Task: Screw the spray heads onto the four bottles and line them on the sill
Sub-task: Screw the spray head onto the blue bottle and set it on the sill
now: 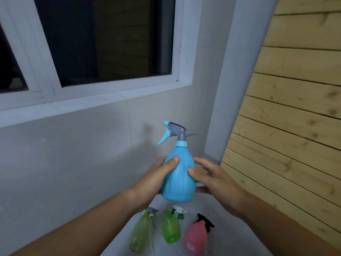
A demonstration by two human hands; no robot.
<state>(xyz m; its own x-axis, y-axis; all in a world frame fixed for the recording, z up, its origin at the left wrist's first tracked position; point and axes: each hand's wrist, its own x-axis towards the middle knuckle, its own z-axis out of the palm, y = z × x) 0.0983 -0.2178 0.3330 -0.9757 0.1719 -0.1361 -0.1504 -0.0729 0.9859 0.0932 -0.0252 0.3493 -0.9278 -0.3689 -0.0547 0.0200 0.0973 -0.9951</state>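
A blue bottle [178, 180] is held upright in front of me, with a grey and blue spray head [174, 133] sitting on its neck, nozzle to the left. My left hand [162, 174] grips its left side, thumb across the front. My right hand [215, 182] rests against its right side, fingers spread. Below, three bottles lie on the floor: a pale yellow-green one [140, 231], a bright green one [169, 228] with a white and green spray head [180, 211] beside its neck, and a pink one [195, 237] with a black spray head [205, 220] at its neck.
The white window sill [73, 104] runs above left, below a dark window [103, 37]. A grey tiled wall [73, 154] lies beneath it. A white column [227, 89] and a wooden slat wall [295, 108] stand to the right.
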